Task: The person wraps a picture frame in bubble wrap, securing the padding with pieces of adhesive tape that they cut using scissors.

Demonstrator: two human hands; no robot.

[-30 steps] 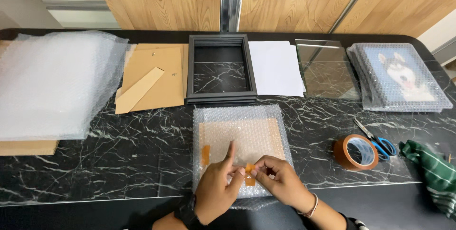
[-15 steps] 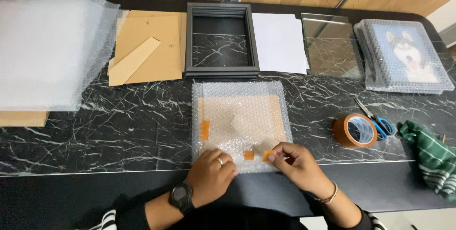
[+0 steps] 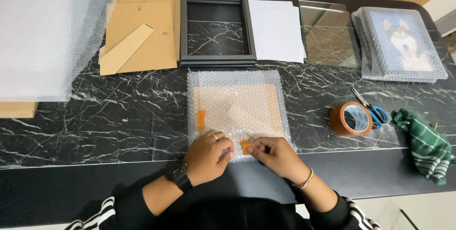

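Note:
A flat item wrapped in bubble wrap (image 3: pixel 237 106) lies on the black marble table (image 3: pixel 118 116) in front of me. One strip of orange-brown tape (image 3: pixel 201 119) sits on its left side, another (image 3: pixel 245 146) at its near edge. My left hand (image 3: pixel 209 156), with a ring and a black wristwatch, presses on the near edge just left of that strip. My right hand (image 3: pixel 273 156), fingers curled, presses the strip from the right.
Behind the parcel stand stacked black frames (image 3: pixel 216 28), brown backing boards (image 3: pixel 137 35), white paper (image 3: pixel 278 28), a glass pane (image 3: pixel 327 37) and a bubble-wrapped dog picture (image 3: pixel 401 44). Bubble wrap sheets (image 3: pixel 45 35) lie far left. Tape roll (image 3: pixel 350 119), scissors (image 3: pixel 373 109) and green cloth (image 3: pixel 425 144) lie right.
The tape strip that my fingers held above the parcel's near edge now lies stuck on it. Both hands have dropped lower and press it flat. The camera has tilted down.

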